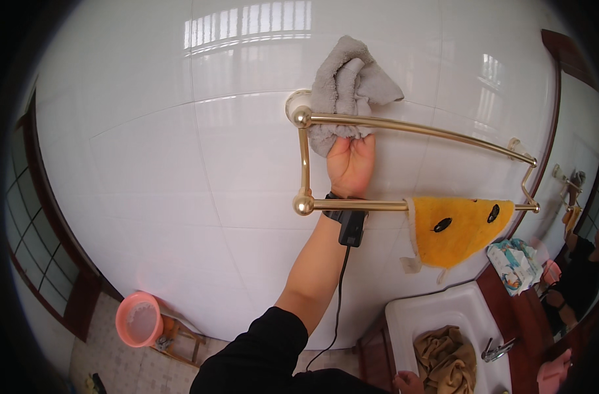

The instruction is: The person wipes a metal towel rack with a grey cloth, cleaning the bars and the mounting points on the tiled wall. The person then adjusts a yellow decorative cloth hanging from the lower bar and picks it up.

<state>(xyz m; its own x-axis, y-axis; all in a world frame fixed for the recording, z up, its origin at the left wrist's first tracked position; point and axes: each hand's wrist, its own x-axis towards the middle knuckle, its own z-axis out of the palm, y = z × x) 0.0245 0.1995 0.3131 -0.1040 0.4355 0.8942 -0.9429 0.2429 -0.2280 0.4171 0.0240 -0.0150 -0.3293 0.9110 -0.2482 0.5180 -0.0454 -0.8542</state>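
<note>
My left hand (351, 160) is raised against the white tiled wall, palm towards me, its fingers buried in a bunched grey towel (336, 88). The towel lies against the wall behind the upper bar of a gold-coloured metal towel rack (417, 129). My left forearm passes behind the lower bar; a black wrist strap holds a small black device (351, 229) with a cable. A yellow cloth (457, 234) with black marks hangs over the lower bar, to the right. Low at the bottom edge, my right hand (409, 382) is partly visible beside the sink's front rim, its fingers bent.
Brown cloth (445, 357) lies in the white sink (405, 315) near a metal faucet (497, 349). A soft pack of wipes or tissues (515, 266) rests on the red-brown counter (511, 315) by a mirror. At lower left, a pink basin (122, 320) holding cloudy liquid stands on a wooden stool (183, 342).
</note>
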